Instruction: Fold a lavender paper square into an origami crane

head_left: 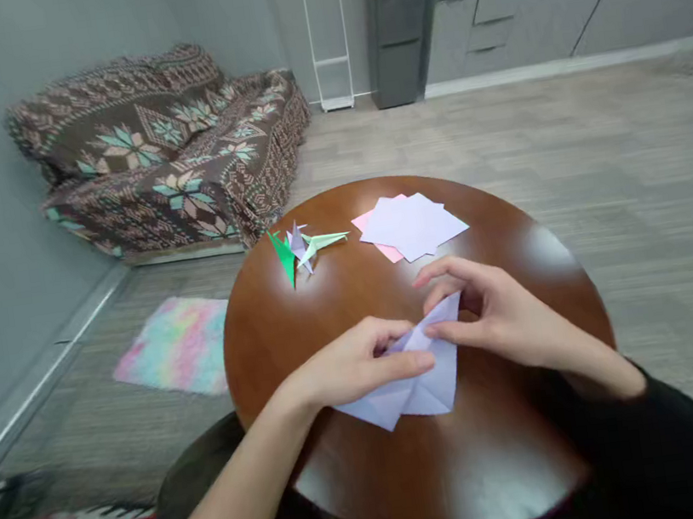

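Note:
A partly folded sheet of lavender origami paper (429, 390) is held between my two hands, above the near middle of the round table. My left hand (361, 365) grips its left part, thumb lying on top and the other fingers partly hidden behind. With thumb and fingers, my right hand (488, 308) pinches the upper right corner, which stands raised. Creases run across the paper, and its lower points hang toward me.
On the brown round table (280, 337), folded paper cranes (312, 247) in green, lavender and pale green sit at the back left. A stack of lavender and pink sheets (410, 225) lies at the back. Beyond are a covered sofa (177, 154) and a fluffy pastel mat (175, 348).

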`<state>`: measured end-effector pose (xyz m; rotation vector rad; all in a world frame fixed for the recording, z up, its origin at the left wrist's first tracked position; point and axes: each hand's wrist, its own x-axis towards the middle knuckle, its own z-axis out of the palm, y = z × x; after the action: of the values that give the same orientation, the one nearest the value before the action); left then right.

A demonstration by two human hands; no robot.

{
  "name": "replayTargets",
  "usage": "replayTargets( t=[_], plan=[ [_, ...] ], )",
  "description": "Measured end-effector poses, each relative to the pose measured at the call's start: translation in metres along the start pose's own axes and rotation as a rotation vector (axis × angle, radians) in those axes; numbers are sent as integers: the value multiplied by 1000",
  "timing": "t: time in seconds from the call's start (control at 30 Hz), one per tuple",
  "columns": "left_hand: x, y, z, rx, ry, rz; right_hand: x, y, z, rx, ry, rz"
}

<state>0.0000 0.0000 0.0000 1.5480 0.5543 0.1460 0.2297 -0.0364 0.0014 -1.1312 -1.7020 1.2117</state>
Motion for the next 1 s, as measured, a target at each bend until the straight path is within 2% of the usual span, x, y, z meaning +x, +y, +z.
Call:
replayTargets(
  t=[0.17,0.37,0.57,0.77,1.0],
  plan=[
    [0,-11,4,-80,23,-33,1,-2,10,91,40,76],
    [0,-15,7,-175,74,-53,3,6,10,250,25,182],
    [0,-12,11,-260,123,-43,3,13,11,280,-1,187],
    [1,-10,15,-180,226,-53,3,13,13,299,18,177],
    [-8,-4,5,-85,123,-142,4,21,6,233,115,152]
  ],
)
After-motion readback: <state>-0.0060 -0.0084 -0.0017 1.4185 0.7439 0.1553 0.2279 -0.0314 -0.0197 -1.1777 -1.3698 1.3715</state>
